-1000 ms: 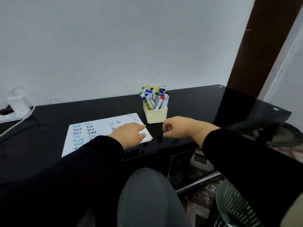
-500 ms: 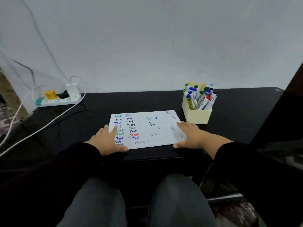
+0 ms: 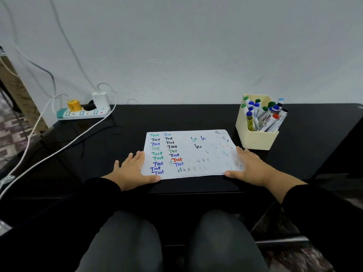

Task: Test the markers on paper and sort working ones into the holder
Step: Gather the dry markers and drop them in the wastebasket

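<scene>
We sit at a black desk (image 3: 196,118) that runs against a pale wall, and a sheet of paper (image 3: 188,154) lies in front of us near its front edge, long side running left to right, with columns of "Test" written in many colours down its left half and fainter scribbles to the right. At about two o'clock from the paper stands a cream holder (image 3: 255,138), just beside the sheet's far right corner, with the markers (image 3: 263,116) upright or leaning inside it, caps up; we see no loose marker on the desk. At ten o'clock, well apart, a power strip (image 3: 83,112) sits with a white cable trailing off to the left. Our left hand (image 3: 133,171) rests flat at the paper's left edge, fingers straight and slightly spread, thumb touching the near corner. Our right hand (image 3: 249,167) lies flat on the right edge, fingers straight and together, thumb at the near corner; neither holds anything. The holder lies at one o'clock from our right fingers, so that hand is much the nearer one. We judge the sorting looks close to finished.
</scene>
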